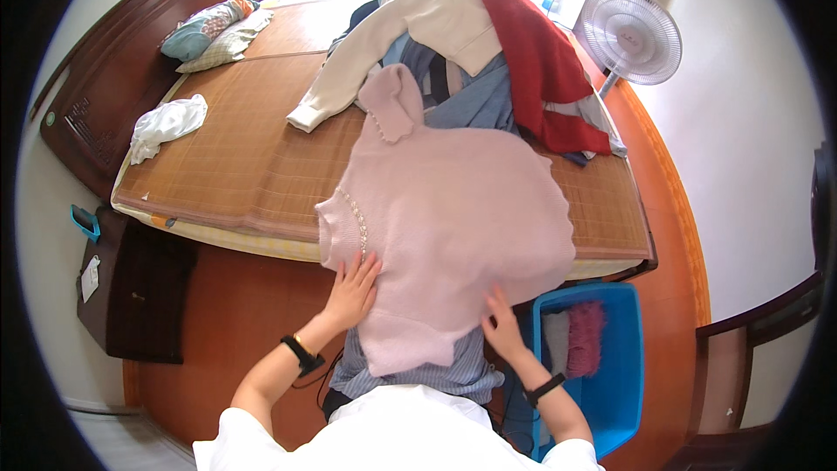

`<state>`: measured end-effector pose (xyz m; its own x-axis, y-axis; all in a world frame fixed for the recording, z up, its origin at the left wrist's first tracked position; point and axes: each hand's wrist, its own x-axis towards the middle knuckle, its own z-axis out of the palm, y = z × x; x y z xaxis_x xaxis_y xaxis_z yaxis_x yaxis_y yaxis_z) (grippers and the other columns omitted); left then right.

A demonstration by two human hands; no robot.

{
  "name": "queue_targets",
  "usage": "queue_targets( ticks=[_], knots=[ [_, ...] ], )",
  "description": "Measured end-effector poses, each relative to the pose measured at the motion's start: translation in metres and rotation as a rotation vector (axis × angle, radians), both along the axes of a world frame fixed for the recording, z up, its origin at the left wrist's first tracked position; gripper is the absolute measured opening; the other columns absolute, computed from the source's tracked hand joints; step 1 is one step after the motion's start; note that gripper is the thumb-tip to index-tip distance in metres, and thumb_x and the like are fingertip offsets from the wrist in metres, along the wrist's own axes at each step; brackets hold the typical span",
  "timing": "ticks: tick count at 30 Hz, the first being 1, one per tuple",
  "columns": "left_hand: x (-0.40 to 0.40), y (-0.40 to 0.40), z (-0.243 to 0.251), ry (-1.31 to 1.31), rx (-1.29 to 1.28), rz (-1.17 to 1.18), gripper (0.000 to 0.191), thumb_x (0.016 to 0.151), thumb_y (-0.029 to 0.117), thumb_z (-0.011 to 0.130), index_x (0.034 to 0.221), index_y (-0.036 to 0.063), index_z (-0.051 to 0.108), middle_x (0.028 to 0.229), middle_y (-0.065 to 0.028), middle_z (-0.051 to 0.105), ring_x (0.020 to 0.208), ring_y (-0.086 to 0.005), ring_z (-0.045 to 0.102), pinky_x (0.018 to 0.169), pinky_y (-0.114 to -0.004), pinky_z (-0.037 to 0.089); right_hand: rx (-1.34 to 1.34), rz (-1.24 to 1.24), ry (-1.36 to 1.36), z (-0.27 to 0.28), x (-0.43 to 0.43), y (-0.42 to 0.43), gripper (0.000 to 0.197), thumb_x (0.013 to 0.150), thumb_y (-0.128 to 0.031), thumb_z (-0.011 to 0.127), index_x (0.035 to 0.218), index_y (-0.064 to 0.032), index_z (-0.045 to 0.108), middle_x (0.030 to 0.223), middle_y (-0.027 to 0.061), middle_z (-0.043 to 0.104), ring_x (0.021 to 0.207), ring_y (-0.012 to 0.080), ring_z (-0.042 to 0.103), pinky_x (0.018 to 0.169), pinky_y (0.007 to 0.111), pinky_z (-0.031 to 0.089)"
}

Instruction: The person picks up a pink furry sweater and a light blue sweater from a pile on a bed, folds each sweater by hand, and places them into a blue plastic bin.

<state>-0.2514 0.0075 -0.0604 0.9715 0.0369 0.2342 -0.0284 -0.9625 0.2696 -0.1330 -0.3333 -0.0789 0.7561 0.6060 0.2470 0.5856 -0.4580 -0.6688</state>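
A pale pink knit sweater (458, 203) lies spread over the near edge of the bed, its beaded collar to the left and ribbed hem to the right. One sleeve is folded in at the far side; the other hangs over my lap. My left hand (354, 291) rests flat near the collar, fingers apart. At the lower hem side, my right hand (502, 326) touches the sweater's near edge, slightly blurred; whether it pinches the knit is unclear. Beyond the sweater is a heap with a cream sweatshirt (451, 13), a red garment (523, 59) and blue denim (474, 101).
A blue plastic bin (621, 353) holding folded clothes, one fuzzy pink (585, 340), stands at my right. Left are a dark nightstand (144, 288) and a white cloth (170, 123) on the bed mat (261, 163). A pedestal fan (631, 36) stands beyond the bed's right side.
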Motion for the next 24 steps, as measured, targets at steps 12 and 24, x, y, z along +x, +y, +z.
queue_targets(
  ticks=[12, 24],
  knots=[
    [-0.072, -0.012, -0.028, -0.14, -0.327, 0.005, 0.074, 0.068, -0.008, 0.059, 0.136, 0.0131, 0.041, 0.147, -0.0223, 0.026, 0.132, -0.0421, 0.031, 0.107, -0.047, 0.032, -0.131, 0.469, -0.392, 0.034, -0.052, 0.047, 0.049, 0.072, 0.003, 0.059, 0.116, -0.0183, 0.06, 0.128, 0.0115, 0.051, 0.125, 0.0323, 0.043, 0.105, 0.048, 0.033],
    [-0.042, -0.032, 0.041, -0.233, -0.639, -0.126, 0.058, 0.067, 0.004, 0.071, 0.123, 0.006, 0.056, 0.131, -0.0188, 0.049, 0.12, -0.032, 0.049, 0.099, -0.04, 0.04, 0.534, 0.012, 0.445, 0.062, -0.056, 0.094, 0.01, 0.082, -0.008, 0.059, 0.089, -0.0004, 0.061, 0.074, 0.0197, 0.063, 0.07, 0.0205, 0.066, 0.061, 0.028, 0.046]
  ],
)
